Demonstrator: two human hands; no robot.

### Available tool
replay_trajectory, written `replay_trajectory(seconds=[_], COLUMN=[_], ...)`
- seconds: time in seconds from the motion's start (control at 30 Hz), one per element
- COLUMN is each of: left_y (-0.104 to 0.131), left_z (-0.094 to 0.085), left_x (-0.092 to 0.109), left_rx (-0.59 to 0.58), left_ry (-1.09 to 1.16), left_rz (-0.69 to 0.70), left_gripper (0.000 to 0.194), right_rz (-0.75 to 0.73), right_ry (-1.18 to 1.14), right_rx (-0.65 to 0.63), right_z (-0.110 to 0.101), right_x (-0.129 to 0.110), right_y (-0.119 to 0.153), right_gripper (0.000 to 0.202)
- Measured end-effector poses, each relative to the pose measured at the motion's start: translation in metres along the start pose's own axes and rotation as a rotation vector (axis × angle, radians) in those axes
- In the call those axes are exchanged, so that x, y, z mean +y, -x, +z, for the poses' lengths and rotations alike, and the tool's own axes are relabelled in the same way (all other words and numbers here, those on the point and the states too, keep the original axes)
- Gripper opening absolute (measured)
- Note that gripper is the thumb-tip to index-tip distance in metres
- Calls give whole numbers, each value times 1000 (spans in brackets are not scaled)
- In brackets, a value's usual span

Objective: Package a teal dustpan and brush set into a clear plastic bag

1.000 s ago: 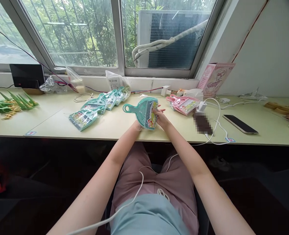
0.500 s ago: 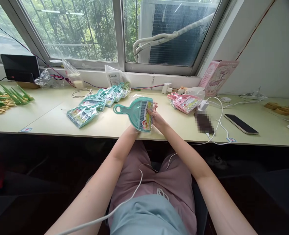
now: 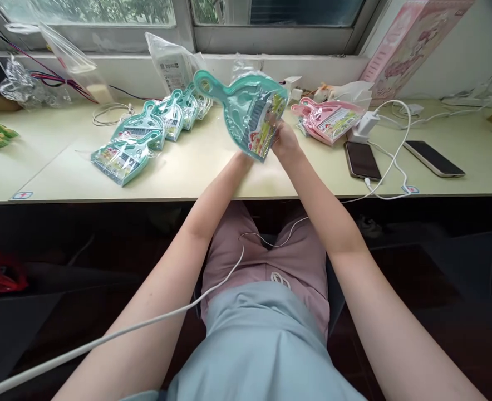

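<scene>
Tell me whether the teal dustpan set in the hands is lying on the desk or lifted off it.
Lifted. The teal dustpan set is tilted above the desk, handle up-left, with the left hand and right hand at its lower edge.

The teal dustpan set [image 3: 252, 114] hides the left hand [image 3: 242, 159].

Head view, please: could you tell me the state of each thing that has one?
Teal dustpan set: held up off the desk, bagged.
Left hand: gripping its lower edge.
Right hand: gripping its right side.
Teal sets: lying in an overlapping row.
Pink sets: lying stacked.
Phone: plugged in, screen dark.
</scene>
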State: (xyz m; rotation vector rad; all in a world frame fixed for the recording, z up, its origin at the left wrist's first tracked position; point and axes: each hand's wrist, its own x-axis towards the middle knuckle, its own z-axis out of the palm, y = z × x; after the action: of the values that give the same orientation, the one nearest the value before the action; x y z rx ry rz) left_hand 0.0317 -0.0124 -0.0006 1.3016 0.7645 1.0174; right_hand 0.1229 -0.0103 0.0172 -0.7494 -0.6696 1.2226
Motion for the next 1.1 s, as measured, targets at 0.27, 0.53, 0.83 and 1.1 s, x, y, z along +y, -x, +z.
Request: replay_trajectory(seconds=[0.27, 0.53, 0.83, 1.1], left_y=[-5, -8, -1, -3], left_z=[-13, -6, 0, 3], left_x=[7, -4, -9, -13], left_rx=[150, 74, 37, 82], left_ry=[359, 232, 27, -29], left_rz=[123, -9, -75, -17], left_gripper=[74, 51, 67, 62], right_rz=[-107, -132, -87, -75], right_ry=[16, -97, -91, -130], right_rx=[123, 277, 312, 382], right_z=[-45, -69, -70, -71], right_x=[-7, 14, 15, 17], right_y=[-17, -55, -41, -48], right_gripper=[26, 26, 27, 10])
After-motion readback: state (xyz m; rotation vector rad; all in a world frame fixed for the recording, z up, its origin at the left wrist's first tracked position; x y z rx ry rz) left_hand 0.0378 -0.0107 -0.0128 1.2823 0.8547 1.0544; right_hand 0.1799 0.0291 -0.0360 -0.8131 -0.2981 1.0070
